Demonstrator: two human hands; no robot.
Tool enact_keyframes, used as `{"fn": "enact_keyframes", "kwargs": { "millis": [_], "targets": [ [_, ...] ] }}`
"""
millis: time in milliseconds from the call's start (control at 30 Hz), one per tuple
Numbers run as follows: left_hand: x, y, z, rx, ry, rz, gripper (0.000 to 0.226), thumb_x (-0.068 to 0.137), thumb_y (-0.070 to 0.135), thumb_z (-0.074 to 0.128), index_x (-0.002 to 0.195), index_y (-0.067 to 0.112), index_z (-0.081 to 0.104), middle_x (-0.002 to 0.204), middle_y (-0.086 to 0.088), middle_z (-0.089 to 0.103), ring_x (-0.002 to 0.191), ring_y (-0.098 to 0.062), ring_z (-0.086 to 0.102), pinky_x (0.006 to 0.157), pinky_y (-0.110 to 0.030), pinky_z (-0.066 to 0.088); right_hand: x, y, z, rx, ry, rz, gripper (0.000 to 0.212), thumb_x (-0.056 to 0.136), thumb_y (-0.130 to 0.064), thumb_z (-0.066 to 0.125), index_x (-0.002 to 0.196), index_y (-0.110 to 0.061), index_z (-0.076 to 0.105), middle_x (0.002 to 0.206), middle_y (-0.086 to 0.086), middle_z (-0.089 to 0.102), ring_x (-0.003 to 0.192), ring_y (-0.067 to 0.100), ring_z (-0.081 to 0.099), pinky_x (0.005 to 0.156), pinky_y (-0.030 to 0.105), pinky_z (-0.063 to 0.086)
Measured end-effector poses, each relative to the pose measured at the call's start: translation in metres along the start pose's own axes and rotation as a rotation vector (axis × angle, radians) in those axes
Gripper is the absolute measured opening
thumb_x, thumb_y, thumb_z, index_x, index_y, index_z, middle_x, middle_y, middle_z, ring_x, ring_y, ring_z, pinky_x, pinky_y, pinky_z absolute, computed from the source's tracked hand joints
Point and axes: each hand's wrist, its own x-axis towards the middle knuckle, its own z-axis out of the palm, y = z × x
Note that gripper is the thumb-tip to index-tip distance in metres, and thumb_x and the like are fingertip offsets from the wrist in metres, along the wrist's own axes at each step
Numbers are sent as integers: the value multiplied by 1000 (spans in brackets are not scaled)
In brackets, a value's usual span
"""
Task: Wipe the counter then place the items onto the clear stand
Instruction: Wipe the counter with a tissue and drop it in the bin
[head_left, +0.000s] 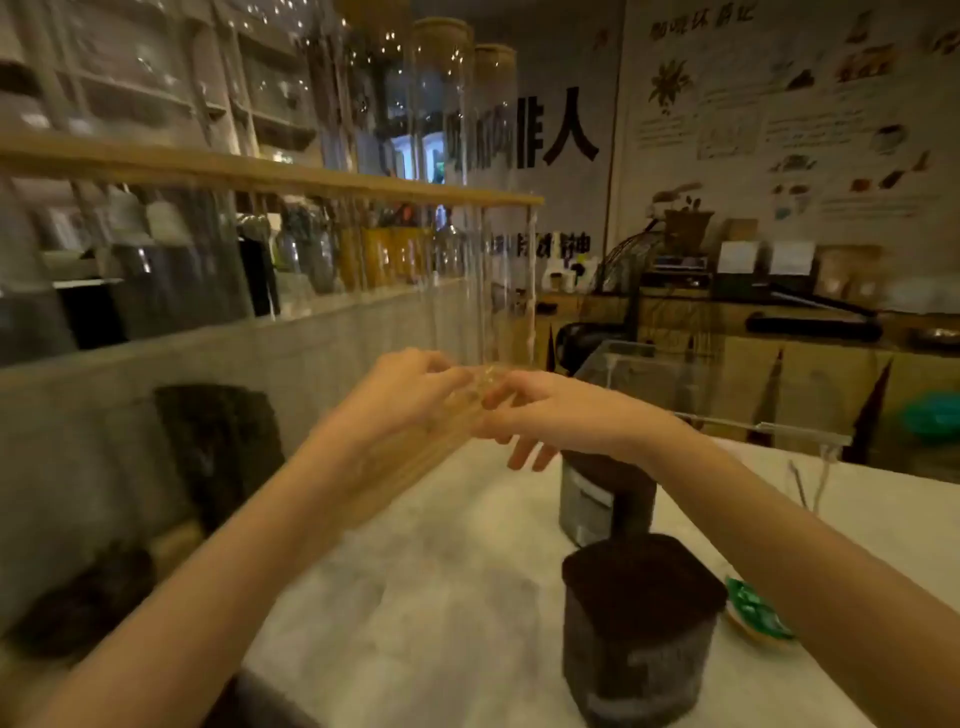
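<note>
Dim, warm, yellowish light throughout. Heavy motion blur smears both hands (410, 395) and the shelf (260, 171); glints speckle the glass jars (441, 62). Wide-angle bending curves the edges.

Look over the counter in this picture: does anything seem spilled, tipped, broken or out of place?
Nothing stands out. The two dark jars stand upright on the pale counter, with no visible spill. A small green-topped item lies at the right edge. The picture is blurred, so fine damage cannot be ruled out.
</note>
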Motion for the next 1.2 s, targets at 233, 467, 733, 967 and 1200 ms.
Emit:
{"fn": "enact_keyframes", "kwargs": {
  "millis": [233,467,733,967,1200],
  "targets": [
    [-29,-78,29,71,-187,-96,31,88,29,51,112,16,64,113,-4,64,103,-20,57,87,-31,46,15,-7,84,-136,-85,108,45,88,-32,55,126,-9,46,95,2,52,90,29,64,62,28,51],
    [-57,-126,55,241,-279,-90,33,83,16,57,115,20,62,128,-4,59,115,-19,53,92,-31,43,32,25,138,-522,-12,262,36,87,-33,51,116,-10,51,119,8,58,103,27,56,69,31,35],
    [-70,-150,76,237,-211,-54,33,86,11,52,117,18,60,137,-6,47,121,-22,46,98,-31,38,38,57,163,-689,103,237,29,85,-4,46,110,-9,59,117,13,60,107,33,59,74,33,39],
    [-67,-147,72,187,-178,-71,23,85,9,52,101,18,67,107,-5,68,90,-17,61,77,-34,55,28,57,162,-519,313,118,28,82,6,42,105,-4,56,102,19,62,93,39,60,64,34,39],
    [-84,-97,36,207,-12,90,26,86,21,55,110,20,66,102,-4,72,86,-21,64,78,-42,55,-13,32,137,-276,471,17,33,86,1,45,108,-14,64,103,19,65,88,35,63,76,42,55]
  ]
}}
